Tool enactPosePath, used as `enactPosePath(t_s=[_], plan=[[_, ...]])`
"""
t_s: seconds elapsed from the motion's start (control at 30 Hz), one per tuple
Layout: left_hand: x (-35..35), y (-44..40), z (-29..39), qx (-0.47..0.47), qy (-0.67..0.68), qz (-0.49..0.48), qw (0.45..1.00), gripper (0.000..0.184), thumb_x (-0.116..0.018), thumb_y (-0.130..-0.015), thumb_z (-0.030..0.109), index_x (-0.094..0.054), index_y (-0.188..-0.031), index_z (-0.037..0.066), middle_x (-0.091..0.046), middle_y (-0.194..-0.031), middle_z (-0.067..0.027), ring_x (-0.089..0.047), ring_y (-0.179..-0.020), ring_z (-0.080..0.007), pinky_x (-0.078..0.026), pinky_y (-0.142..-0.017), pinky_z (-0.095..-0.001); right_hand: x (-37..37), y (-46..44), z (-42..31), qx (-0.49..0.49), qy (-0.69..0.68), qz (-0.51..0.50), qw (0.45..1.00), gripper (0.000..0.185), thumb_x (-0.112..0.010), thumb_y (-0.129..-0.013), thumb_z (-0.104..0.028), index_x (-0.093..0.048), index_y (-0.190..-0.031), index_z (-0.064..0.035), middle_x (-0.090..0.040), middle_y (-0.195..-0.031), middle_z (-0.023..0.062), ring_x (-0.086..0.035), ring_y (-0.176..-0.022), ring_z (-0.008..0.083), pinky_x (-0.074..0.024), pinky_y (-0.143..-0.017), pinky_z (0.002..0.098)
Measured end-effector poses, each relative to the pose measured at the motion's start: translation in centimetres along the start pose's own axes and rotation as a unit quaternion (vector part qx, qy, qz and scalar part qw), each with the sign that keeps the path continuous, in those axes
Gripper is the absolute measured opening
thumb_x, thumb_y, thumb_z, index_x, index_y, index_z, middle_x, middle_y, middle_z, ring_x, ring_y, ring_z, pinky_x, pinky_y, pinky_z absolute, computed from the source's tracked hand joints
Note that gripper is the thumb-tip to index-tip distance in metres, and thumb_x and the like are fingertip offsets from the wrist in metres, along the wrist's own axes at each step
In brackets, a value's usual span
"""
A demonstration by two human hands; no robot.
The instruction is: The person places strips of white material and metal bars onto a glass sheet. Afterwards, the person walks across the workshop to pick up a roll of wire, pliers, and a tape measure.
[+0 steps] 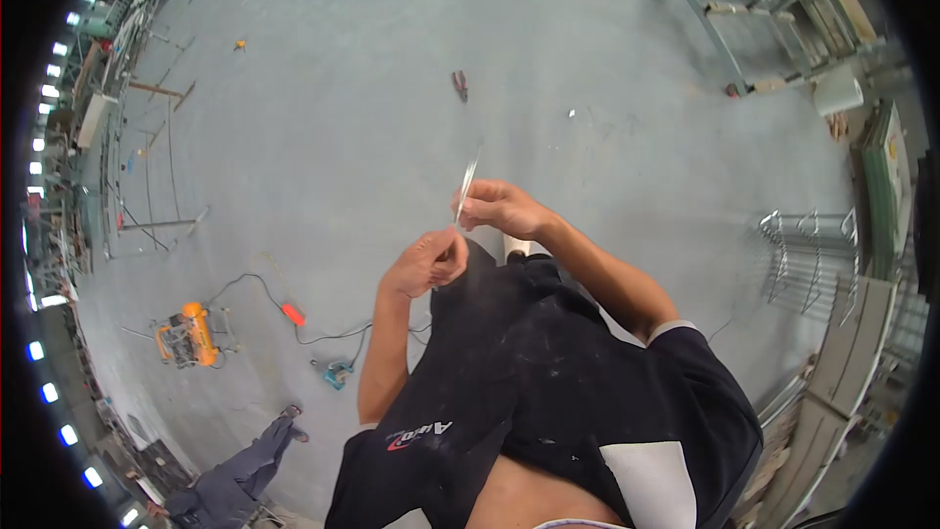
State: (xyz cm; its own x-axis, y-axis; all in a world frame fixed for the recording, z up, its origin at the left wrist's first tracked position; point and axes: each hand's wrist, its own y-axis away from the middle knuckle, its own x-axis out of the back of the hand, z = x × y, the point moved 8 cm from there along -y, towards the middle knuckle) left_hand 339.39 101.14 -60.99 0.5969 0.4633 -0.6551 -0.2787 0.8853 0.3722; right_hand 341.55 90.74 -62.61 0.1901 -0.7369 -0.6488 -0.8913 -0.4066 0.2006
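In the head view, my right hand pinches a thin bundle of pale, shiny wires between thumb and fingers. The bundle points up and slightly to the right, its strands spreading a little at the far end. Just below and left, my left hand is closed with its fingers curled. Its fingertips are at the bundle's lower end, but whether they grip it is hard to see. Both hands are in front of my dark shirt, above the floor. Farther ahead, pliers with dark red handles lie on the floor.
To the left on the grey floor stand an orange machine and a teal power tool, with a black cable and red connector. Another person's legs show lower left. Metal frames and a wire rack stand right.
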Motion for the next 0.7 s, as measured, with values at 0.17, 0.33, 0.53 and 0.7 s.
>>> enactPosePath(t_s=[0.17,0.33,0.53,0.7], plan=[[6.7,-6.2,8.0,-0.003,0.011,-0.145,0.989,0.056,-0.032,-0.100,0.044,-0.055,-0.072,0.003,-0.027,-0.050,0.0060,-0.024,-0.045,-0.0056,-0.018,-0.041,-0.0222,3.1,-12.1,-5.1,-0.056,-0.040,-0.142,0.987,0.015,-0.056,-0.094,-0.019,-0.059,-0.096,-0.0048,-0.057,-0.088,0.0020,-0.054,-0.084,0.0141,-0.0449,-0.078,0.0307],[17.6,-14.0,16.7,0.047,-0.003,-0.217,0.975,0.057,-0.034,-0.101,0.042,-0.059,-0.075,-0.002,-0.035,-0.055,0.0047,-0.024,-0.045,-0.0047,-0.019,-0.042,-0.0216,9.6,-27.4,-8.0,-0.121,-0.014,-0.154,0.981,0.027,-0.065,-0.088,-0.032,-0.061,-0.086,-0.0052,-0.058,-0.085,0.0021,-0.053,-0.084,0.0121,-0.0423,-0.077,0.0287],[46.8,-25.0,24.0,0.050,-0.284,0.233,0.929,0.053,-0.041,-0.095,0.045,-0.058,-0.067,0.003,-0.056,-0.060,-0.0036,-0.052,-0.055,-0.0164,-0.041,-0.056,-0.0314,30.6,-44.5,-9.6,-0.203,0.370,0.186,0.887,0.033,-0.058,-0.092,-0.031,-0.062,-0.108,-0.0020,-0.065,-0.088,0.0076,-0.060,-0.080,0.0140,-0.0499,-0.072,0.0287],[58.3,-26.0,21.0,0.199,-0.409,0.302,0.838,0.054,-0.037,-0.094,0.045,-0.061,-0.069,0.003,-0.062,-0.068,-0.0169,-0.060,-0.072,-0.0378,-0.045,-0.067,-0.0466,49.7,-46.4,-5.4,-0.276,0.509,0.242,0.779,0.033,-0.062,-0.083,-0.033,-0.067,-0.099,-0.0049,-0.068,-0.092,0.0153,-0.065,-0.086,0.0267,-0.0502,-0.077,0.0368]])
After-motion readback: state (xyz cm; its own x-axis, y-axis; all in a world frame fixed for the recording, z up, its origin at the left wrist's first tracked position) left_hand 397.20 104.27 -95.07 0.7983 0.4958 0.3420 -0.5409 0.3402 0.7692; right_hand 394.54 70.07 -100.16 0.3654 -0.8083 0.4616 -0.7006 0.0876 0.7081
